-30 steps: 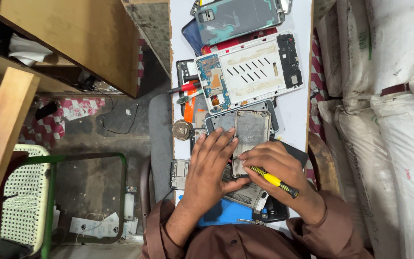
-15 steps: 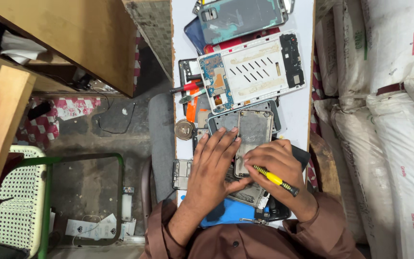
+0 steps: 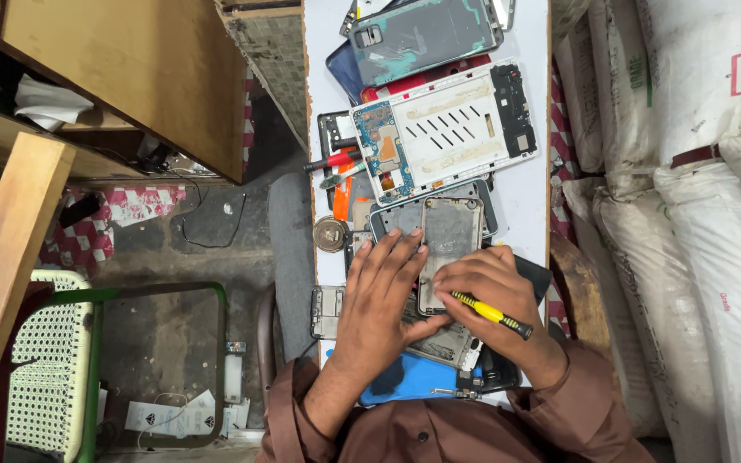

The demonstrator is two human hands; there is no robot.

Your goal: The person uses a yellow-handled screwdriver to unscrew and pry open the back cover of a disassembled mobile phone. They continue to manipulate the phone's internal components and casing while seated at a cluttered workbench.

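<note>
Left hand (image 3: 379, 296): laid flat, fingers spread, pressed on the left edge of a grey phone frame (image 3: 449, 244); nothing gripped. Right hand (image 3: 495, 300): fingers curled shut around a yellow screwdriver (image 3: 490, 314), black tip end toward the wrist, fingertips touching the frame's lower right edge. Frame: lay upright on the bench (image 3: 525, 193), between both hands, stacked on a darker phone body (image 3: 392, 219).

Below the hands: blue pad (image 3: 409, 377) near the bench edge, partly covered by the wrists; small metal part (image 3: 328, 310) just left of the left hand.

Beyond the frame: white tablet chassis (image 3: 465, 129), tilted, with blue circuit board (image 3: 379, 141) at its left end. Red-handled tool (image 3: 332, 160) and orange piece (image 3: 342, 199) just beside the board. Round metal disc (image 3: 331, 233) at the bench's left edge. Grey-green back cover (image 3: 422, 34) at the far end.

Off the bench: white sacks (image 3: 696, 197) along the right; wooden shelf (image 3: 122, 77) and green-framed stool (image 3: 156, 360) on the left. Brown sleeves (image 3: 576, 403) on both arms.
</note>
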